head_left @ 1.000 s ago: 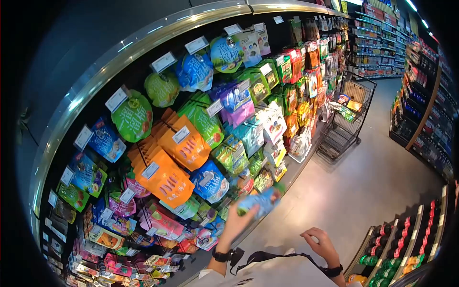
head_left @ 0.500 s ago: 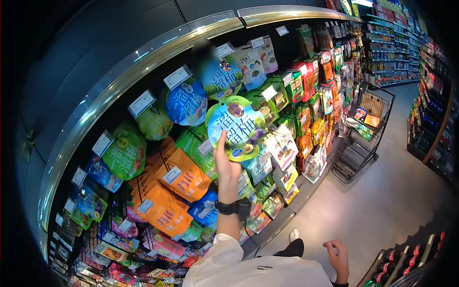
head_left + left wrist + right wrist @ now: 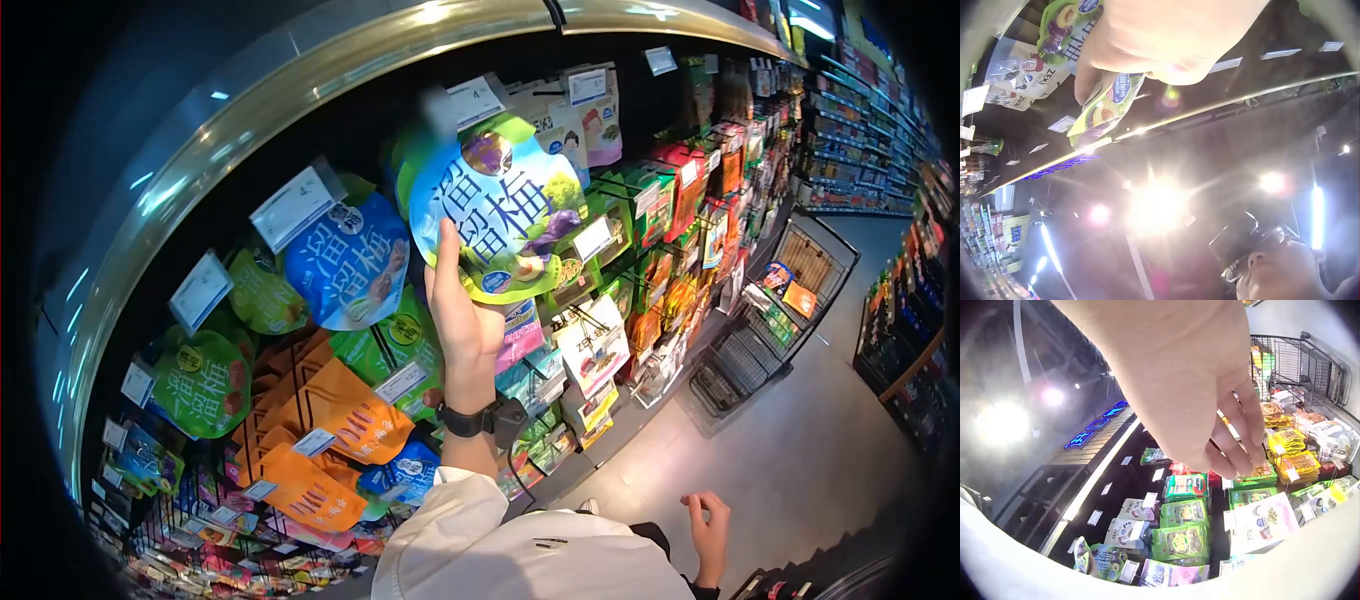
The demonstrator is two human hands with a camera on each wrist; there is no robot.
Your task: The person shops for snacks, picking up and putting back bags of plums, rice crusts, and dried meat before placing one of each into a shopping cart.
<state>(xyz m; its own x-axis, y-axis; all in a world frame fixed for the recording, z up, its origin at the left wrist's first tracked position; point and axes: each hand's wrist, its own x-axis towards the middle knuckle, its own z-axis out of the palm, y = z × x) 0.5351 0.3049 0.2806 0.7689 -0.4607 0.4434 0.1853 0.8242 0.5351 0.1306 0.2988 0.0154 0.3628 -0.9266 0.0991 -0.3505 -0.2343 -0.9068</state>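
Observation:
My left hand [image 3: 465, 320] is raised to the top row of the snack display. It grips a green and blue pouch of dried plums [image 3: 500, 215] near its lower left edge, thumb on the front. In the left wrist view, the fingers wrap the pouch [image 3: 1107, 109] close to a similar hanging pouch [image 3: 1063, 28]. In the head view, the held pouch overlaps the hook and price tag [image 3: 474, 100] behind it. Low at the right, my right hand [image 3: 710, 535] hangs with loosely bent fingers and holds nothing.
Beside the held pouch hang a blue pouch [image 3: 350, 260] and pale snack bags [image 3: 550, 130]. Orange bags [image 3: 345, 410] hang lower on protruding hooks. A black shopping cart [image 3: 735, 365] with several packs inside stands in the aisle at right, near another shelf [image 3: 905, 330].
My left hand has lifted the pouch from low by the lower bags to the top row, and the view has moved nearer the display. The right hand stays low and free.

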